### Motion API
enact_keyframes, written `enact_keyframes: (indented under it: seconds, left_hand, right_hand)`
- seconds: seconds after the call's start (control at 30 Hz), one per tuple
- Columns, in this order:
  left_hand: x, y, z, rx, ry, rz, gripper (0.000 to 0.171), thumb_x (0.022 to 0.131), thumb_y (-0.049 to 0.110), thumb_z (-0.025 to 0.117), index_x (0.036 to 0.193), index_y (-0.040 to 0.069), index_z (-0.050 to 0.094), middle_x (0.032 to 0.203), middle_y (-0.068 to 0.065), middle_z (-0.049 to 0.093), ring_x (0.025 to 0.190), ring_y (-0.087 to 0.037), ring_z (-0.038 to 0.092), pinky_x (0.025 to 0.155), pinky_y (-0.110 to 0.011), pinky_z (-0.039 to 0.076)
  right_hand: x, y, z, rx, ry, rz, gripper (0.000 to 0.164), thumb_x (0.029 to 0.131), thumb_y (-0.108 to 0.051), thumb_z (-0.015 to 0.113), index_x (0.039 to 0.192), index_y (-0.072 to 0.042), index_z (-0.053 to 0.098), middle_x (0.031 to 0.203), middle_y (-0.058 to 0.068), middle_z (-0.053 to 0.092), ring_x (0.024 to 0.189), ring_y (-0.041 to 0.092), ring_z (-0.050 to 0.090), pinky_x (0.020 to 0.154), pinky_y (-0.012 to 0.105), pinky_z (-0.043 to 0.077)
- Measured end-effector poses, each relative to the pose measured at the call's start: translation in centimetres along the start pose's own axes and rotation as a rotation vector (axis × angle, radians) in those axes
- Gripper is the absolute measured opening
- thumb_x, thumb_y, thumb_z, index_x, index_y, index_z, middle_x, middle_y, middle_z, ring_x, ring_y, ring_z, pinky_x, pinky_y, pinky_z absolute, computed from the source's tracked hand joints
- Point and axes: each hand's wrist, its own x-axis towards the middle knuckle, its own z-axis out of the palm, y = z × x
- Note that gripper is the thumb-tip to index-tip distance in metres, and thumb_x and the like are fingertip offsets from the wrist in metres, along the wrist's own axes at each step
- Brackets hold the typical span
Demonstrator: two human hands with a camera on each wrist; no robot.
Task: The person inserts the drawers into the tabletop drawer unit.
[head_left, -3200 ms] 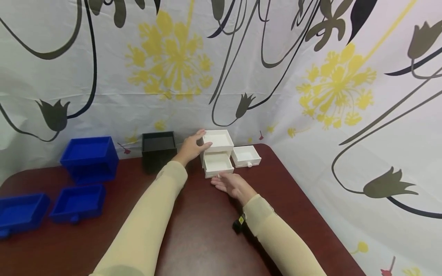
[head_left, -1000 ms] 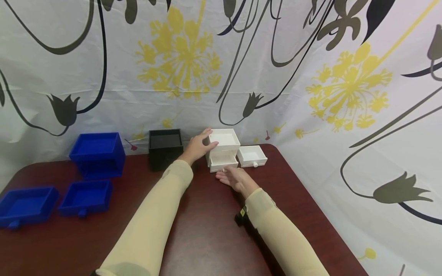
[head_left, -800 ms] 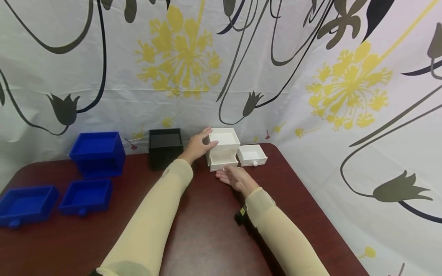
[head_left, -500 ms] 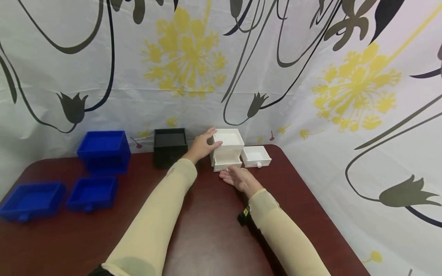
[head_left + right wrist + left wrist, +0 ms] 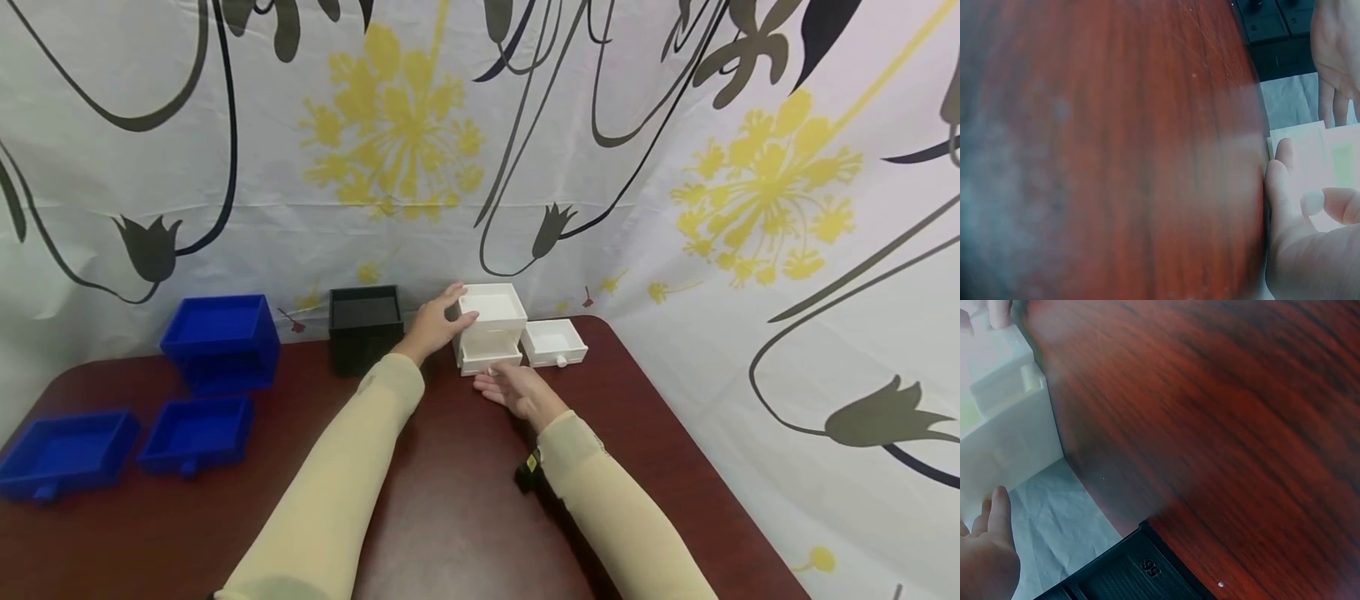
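Note:
A small white cabinet (image 5: 491, 304) stands at the back of the table, with a white drawer (image 5: 491, 360) partly out of its lower opening. My left hand (image 5: 433, 327) holds the cabinet's left side, thumb at the front upper edge and fingers toward the back. In the left wrist view its straight fingers (image 5: 999, 515) lie against the wall. My right hand (image 5: 523, 392) is at the drawer front. There, in the right wrist view, thumb and finger pinch the round white knob (image 5: 1313, 201). A second white drawer (image 5: 555, 342) sits loose to the cabinet's right.
A black cabinet (image 5: 365, 329) stands left of the white one. Farther left are a blue cabinet (image 5: 220, 337) with an open front and two loose blue drawers (image 5: 197, 433). A patterned cloth (image 5: 405, 242) hangs behind the dark red table (image 5: 450, 500).
The lower white drawer has slid farther into the white cabinet, and my right hand has gone forward with it. My left hand stays on the cabinet. The head view has shifted slightly.

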Motion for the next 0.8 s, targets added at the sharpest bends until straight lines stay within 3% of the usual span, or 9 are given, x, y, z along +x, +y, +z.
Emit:
enact_keyframes:
  seconds: [0.8]
  left_hand:
    - [-0.14,-0.07,0.15,0.022,0.005,-0.004,0.070,0.098,0.052,0.062,0.157,0.021,0.042,0.165,0.010,0.029,0.151,-0.020,0.028,0.121,-0.042,0.026]
  right_hand:
    - [0.67,-0.51,0.15,0.015,-0.009,0.017,0.035,0.103,-0.011,0.053,0.132,0.008,0.054,0.099,0.017,0.073,0.088,0.022,0.073,0.089,0.035,0.058]
